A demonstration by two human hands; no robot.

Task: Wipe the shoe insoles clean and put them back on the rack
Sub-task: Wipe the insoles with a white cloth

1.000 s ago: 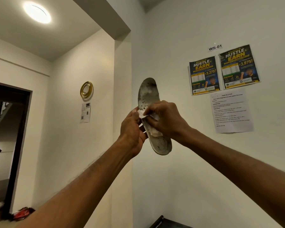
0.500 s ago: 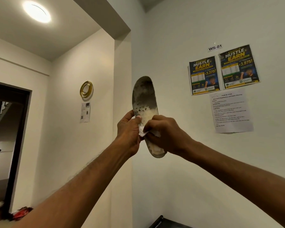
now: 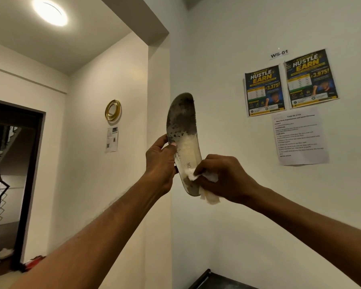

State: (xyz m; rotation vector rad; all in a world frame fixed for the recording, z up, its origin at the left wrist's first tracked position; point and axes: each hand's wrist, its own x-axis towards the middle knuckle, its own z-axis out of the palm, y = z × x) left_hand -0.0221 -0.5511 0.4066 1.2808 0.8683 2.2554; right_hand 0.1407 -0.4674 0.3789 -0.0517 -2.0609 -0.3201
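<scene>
I hold a shoe insole [image 3: 182, 126] upright in front of the wall corner, toe end up. Its upper half is dark grey and stained; its middle is pale cream with faint lettering. My left hand [image 3: 161, 163] grips the insole's left edge at mid-length, thumb on its face. My right hand [image 3: 223, 178] presses a crumpled white wipe [image 3: 208, 197] against the heel end, fingers closed around the wipe. The heel is partly hidden by the wipe and my right fingers.
Two dark posters [image 3: 290, 80], a printed sheet [image 3: 300, 138] and a "WS-01" label [image 3: 279, 53] hang on the right wall. A gold ring [image 3: 113, 110] hangs on the left wall. A dark doorway [image 3: 8, 184] is at left. A dark rack corner [image 3: 213, 280] shows at the bottom.
My right hand with the wipe has slid down the insole from its middle to the heel end. The insole has risen and tilted, baring its pale middle.
</scene>
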